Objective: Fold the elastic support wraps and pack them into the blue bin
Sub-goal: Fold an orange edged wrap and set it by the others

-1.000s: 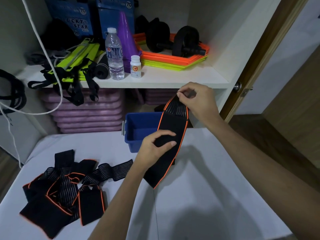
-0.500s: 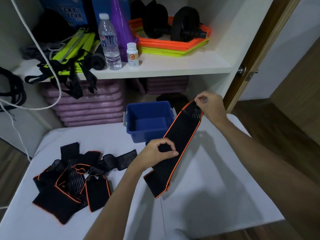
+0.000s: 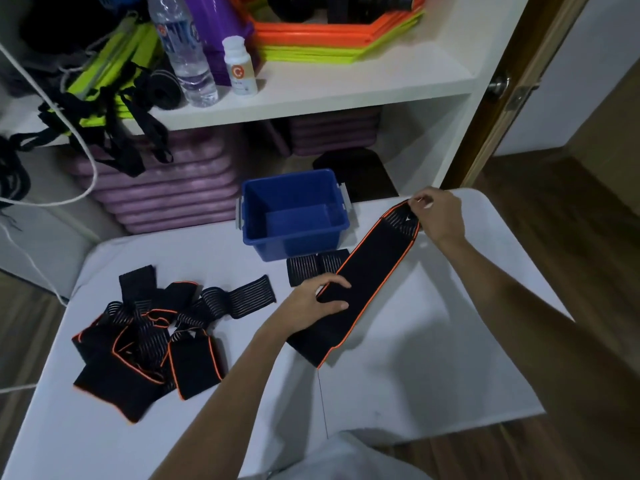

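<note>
White counter (image 3: pixel 398 393) fills the lower part of the view; the blue bin (image 3: pixel 294 216) stands at its far edge and serves as reference for all positions below.

Shelf (image 3: pixel 346 95), white, above and behind the bin. It carries a stack of orange and yellow-green flat rings (image 3: pixel 332 39) up and right of the bin, a clear water bottle (image 3: pixel 183 53) up and left of it, and a small white pill bottle (image 3: pixel 240 67) just right of that bottle. Purple mats (image 3: pixel 166 192) are stacked directly left of the bin, under the shelf.

Pile of unfolded wraps (image 3: pixel 152 337), black with orange trim, lies well left of and nearer than the bin, on the counter. Strips overlap; count not determinable.

Held wrap (image 3: pixel 367 278): long, black, orange-edged, stretched on a diagonal from the bin's right side down to a point in front of the bin. Its far end shows a ribbed elastic section.

Folded ribbed piece (image 3: pixel 317 270) lies flat on the counter just in front of the bin, partly under the held wrap. Bin interior shows bare blue floor.

Right hand (image 3: pixel 438 216), right of the bin: fingertips pinching the far ribbed end of the held wrap.

Left hand (image 3: pixel 320 299), in front of the bin: thumb and fingers curled round the wrap's middle, gripping it across its width.
</note>
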